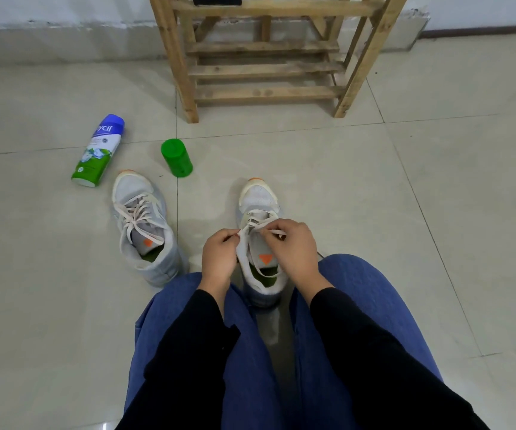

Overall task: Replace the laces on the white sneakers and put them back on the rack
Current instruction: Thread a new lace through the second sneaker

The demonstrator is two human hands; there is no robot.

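- The rack (263,69) is bare, unpainted wood with visible knots and a rough, matt grain.
- The floor (374,187) is smooth tile with a dull sheen.
- Both sneakers (140,225) are matt woven cloth with flat fabric laces (139,209).
- The green cap (176,158) is glossy plastic.
- The spray can (98,150) has a shiny printed surface.

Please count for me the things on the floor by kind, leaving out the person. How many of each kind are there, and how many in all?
White sneakers: 2
Bottle lying on its side: 1
Green cap: 1
Wooden rack: 1
Total: 5
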